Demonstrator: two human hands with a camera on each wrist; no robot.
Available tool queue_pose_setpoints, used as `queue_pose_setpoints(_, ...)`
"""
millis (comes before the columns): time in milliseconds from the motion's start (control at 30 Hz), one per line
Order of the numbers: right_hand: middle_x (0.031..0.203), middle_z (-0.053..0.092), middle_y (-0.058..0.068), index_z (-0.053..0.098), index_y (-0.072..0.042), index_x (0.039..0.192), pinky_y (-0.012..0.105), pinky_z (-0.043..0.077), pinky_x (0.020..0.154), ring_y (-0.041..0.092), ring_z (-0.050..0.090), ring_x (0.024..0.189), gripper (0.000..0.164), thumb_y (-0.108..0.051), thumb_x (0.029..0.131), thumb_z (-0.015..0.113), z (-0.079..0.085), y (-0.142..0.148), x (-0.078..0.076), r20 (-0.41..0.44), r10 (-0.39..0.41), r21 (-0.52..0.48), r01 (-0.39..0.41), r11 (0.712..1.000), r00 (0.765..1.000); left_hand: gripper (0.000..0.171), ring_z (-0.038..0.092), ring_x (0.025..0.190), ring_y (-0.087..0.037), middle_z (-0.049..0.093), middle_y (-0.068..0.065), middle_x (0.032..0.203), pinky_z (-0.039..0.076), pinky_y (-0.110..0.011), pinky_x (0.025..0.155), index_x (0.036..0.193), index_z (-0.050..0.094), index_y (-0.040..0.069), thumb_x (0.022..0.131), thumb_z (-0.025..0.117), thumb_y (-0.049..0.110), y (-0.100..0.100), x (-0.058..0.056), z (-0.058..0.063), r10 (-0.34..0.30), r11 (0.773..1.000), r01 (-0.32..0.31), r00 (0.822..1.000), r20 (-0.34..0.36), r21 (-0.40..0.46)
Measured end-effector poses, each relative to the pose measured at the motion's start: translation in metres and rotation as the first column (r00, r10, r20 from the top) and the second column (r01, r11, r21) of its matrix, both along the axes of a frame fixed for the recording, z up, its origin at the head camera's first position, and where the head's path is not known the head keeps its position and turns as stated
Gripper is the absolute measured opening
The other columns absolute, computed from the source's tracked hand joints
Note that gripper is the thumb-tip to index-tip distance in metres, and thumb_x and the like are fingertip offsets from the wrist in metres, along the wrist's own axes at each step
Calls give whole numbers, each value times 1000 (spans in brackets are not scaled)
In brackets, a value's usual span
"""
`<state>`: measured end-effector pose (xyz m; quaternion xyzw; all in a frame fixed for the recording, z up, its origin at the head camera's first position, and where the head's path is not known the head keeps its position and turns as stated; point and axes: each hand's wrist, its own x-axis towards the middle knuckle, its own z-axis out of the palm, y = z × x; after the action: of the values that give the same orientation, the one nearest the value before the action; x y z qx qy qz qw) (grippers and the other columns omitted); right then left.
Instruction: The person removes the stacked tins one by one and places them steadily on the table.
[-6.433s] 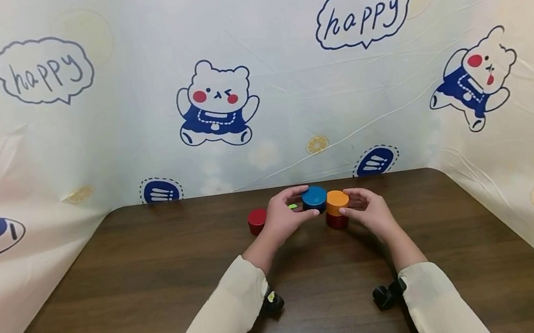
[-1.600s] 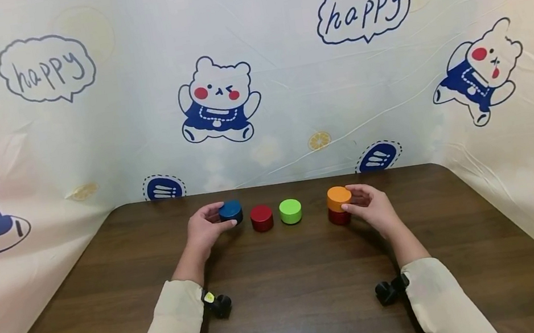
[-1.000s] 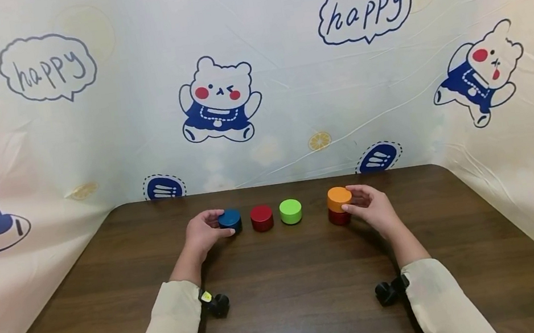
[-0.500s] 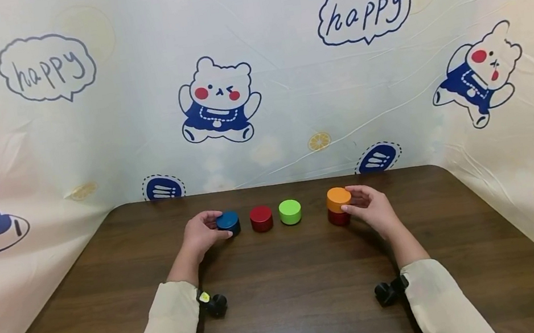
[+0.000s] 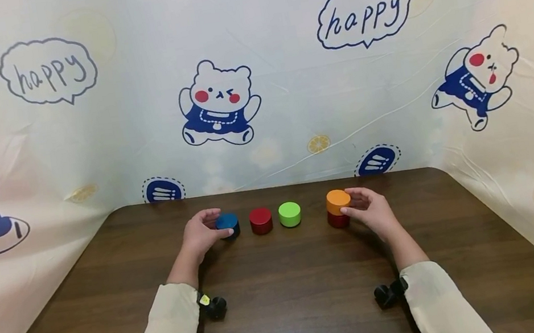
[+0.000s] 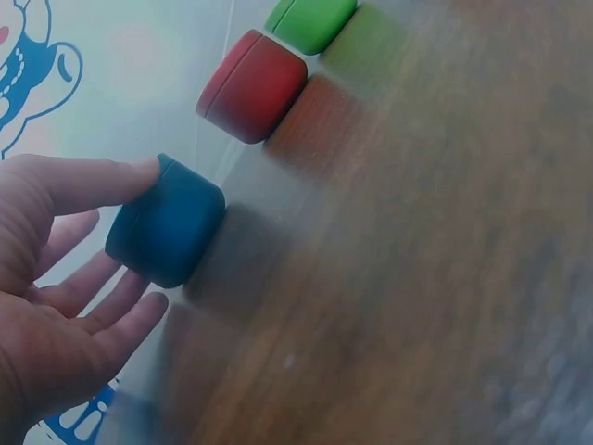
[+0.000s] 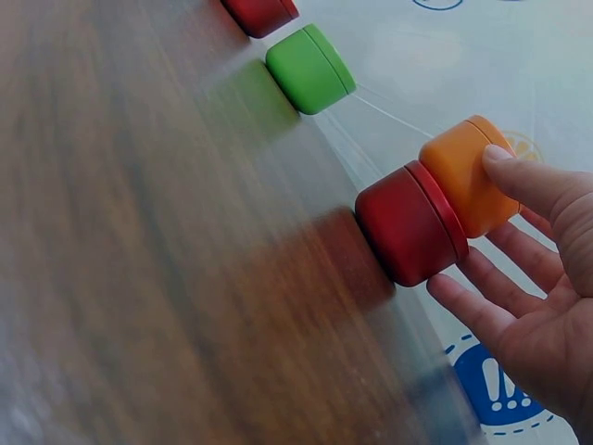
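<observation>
My left hand (image 5: 198,236) holds a small blue round lidded tin (image 6: 171,227) at the left end of a row, with the thumb on one side and the fingers curled round the other. That tin stands on the table. At the right, my right hand (image 5: 376,214) grips an orange tin (image 7: 468,171) between thumb and fingers. It sits on top of a dark red tin (image 7: 408,227), and the lower fingertips come close to the red one's side. Between the hands stand a second red tin (image 5: 261,221) and a light green tin (image 5: 290,214), apart from each other.
The tins are near the back edge of a brown wooden table (image 5: 292,301). Behind it hangs a pale printed cloth (image 5: 278,101) with bears and lettering. A small black camera (image 5: 215,308) is on the left wrist, another black camera (image 5: 387,295) on the right.
The left hand has carried the blue tin from beside the orange one to the row's left end and lowered it onto the table, uncovering the green tin. The right hand stays in place.
</observation>
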<state>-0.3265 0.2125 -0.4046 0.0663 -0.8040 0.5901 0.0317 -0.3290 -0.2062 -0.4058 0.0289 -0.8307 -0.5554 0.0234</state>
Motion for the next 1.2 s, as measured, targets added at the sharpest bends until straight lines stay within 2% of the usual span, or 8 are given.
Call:
queue_pose_setpoints(267, 135, 56, 15, 52, -10, 136, 43, 45, 102, 31, 54, 121, 56, -19, 86, 76, -1, 1, 1, -2, -11, 8, 11, 1000, 1000, 65, 46, 129, -33, 50, -17, 141, 40, -48, 106, 136, 51, 10, 80, 82, 14, 3, 1, 4, -1, 1000, 1, 999, -49, 8)
queue_pose_setpoints(567, 135, 56, 16, 52, -9, 137, 43, 45, 102, 31, 54, 121, 57, -20, 86, 76, -2, 1, 1, -10, -3, 6, 3, 1000, 1000, 65, 48, 128, -32, 52, -15, 139, 42, -46, 104, 136, 52, 13, 79, 83, 16, 9, 5, 14, 17, 1000, -15, 996, -90, 19)
queue_pose_setpoints(800, 136, 55, 15, 51, -9, 137, 42, 46, 101, 31, 54, 121, 57, -18, 87, 76, -1, 1, 2, -6, 3, -2, -3, 1000, 1000, 64, 48, 129, -34, 52, -15, 139, 43, -47, 104, 136, 53, 13, 79, 83, 17, 15, 9, 21, 7, 1000, -6, 993, -117, 9)
queue_pose_setpoints(1200, 134, 57, 14, 52, -10, 136, 43, 45, 101, 30, 55, 120, 56, -18, 86, 77, -1, 1, 0, -16, -6, 9, 6, 1000, 1000, 61, 49, 128, -33, 53, -14, 137, 42, -46, 104, 134, 54, 13, 80, 82, 17, 22, 11, 27, -11, 1000, 14, 986, -166, 19)
